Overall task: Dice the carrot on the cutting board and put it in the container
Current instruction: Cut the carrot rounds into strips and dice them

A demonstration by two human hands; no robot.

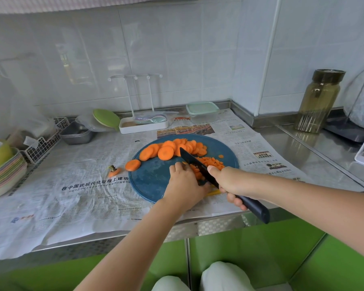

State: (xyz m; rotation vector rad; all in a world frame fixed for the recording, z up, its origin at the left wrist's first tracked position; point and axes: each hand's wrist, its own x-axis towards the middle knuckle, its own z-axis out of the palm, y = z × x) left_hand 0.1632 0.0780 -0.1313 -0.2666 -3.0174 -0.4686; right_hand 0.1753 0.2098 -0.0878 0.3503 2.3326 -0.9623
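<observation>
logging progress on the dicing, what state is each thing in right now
carrot slices, whole rounds, piled at the board's far side
diced carrot, heaped right of the blade
carrot pieces, held down by left hand
knife, gripped by right hand
container, lid on
jar, lid on
carrot top, cut off, on newspaper

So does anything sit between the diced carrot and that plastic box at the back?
Yes: the plastic box has its green lid on. Carrot slices also lie on the board partly between the diced carrot and it.
</observation>
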